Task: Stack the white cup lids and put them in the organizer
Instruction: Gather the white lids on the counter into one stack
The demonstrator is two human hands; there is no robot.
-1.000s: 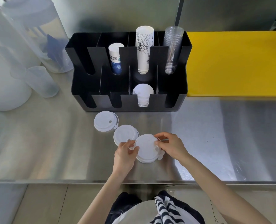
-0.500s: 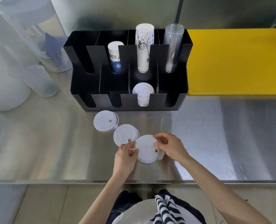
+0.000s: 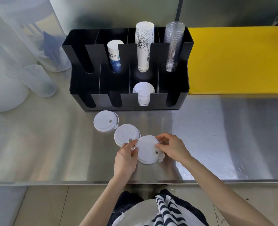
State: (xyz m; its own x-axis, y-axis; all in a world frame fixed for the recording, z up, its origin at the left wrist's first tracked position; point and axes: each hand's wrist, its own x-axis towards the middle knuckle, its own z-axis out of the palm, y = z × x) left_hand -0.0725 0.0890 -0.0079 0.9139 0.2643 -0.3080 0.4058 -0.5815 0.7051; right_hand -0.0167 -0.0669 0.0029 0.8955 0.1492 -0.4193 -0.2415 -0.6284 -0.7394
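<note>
Steel counter (image 3: 216,144), metal wall behind. 3 lid piles; both hands, left (image 3: 127,158) & right (image 3: 171,148), pinch nearest lid stack (image 3: 147,150); organizer (image 3: 172,97) at 12.

- Blue-and-white paper cup stack (image 3: 114,57), standing in the organizer (image 3: 170,98) well beyond the fingers (image 3: 159,145): one line of printed characters on the white upper band. The characters are too small and blurred to read.
- Tall white paper cup stack (image 3: 144,46), just right of the first stack: black line drawing with a round emblem. No lettering can be made out.
- No other text, number, brand or sign is readable.
</note>
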